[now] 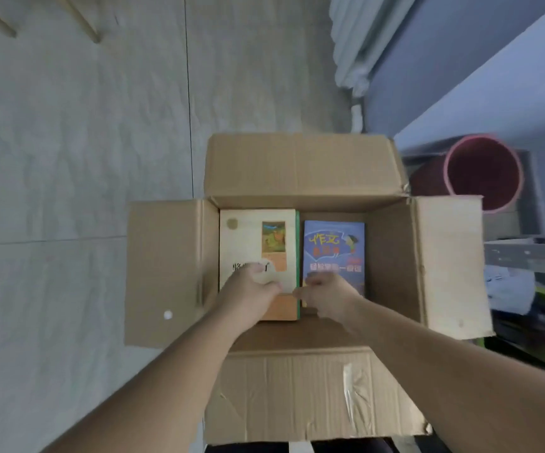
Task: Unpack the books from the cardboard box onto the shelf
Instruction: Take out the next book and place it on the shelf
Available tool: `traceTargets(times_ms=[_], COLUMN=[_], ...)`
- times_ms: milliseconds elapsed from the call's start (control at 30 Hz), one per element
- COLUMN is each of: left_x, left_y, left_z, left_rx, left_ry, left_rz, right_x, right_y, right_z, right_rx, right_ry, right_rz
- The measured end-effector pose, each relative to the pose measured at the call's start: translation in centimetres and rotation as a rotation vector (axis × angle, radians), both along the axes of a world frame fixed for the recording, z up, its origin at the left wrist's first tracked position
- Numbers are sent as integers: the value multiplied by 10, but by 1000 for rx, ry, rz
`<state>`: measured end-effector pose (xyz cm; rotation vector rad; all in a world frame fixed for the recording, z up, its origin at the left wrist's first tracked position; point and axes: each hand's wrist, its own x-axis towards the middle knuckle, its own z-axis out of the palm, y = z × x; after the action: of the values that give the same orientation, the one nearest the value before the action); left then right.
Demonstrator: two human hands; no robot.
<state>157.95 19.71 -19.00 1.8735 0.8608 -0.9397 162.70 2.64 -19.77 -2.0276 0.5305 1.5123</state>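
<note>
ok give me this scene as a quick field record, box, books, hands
box: cardboard box, flaps open, on the floor
books: cream book on the left, blue book on the right, both lying flat inside
left hand: over the cream book's near end, grip unclear
right hand: at the blue book's near edge, grip unclear
beside box: pink bucket

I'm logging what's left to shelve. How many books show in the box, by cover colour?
Cream book: 1
Blue book: 1
Green book, only its edge showing under the cream one: 1
Total: 3 visible in the cardboard box; any beneath are hidden.
</note>
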Motion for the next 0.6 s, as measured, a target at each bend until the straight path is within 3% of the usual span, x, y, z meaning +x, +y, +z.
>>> traceTargets(times_ms=[167, 333, 600], left_x=[-7, -15, 1], left_y=[7, 9, 11], left_z=[-36, -45, -49], left_rx=[70, 125, 199], left_ry=[-8, 101, 176], left_rz=[-53, -261, -340], right_x=[2, -9, -7], right_y=[12, 28, 32], right_z=[-63, -81, -91], right_rx=[-9, 33, 56], right_ry=[-50, -90, -62], right_rz=[-112, -315, -465])
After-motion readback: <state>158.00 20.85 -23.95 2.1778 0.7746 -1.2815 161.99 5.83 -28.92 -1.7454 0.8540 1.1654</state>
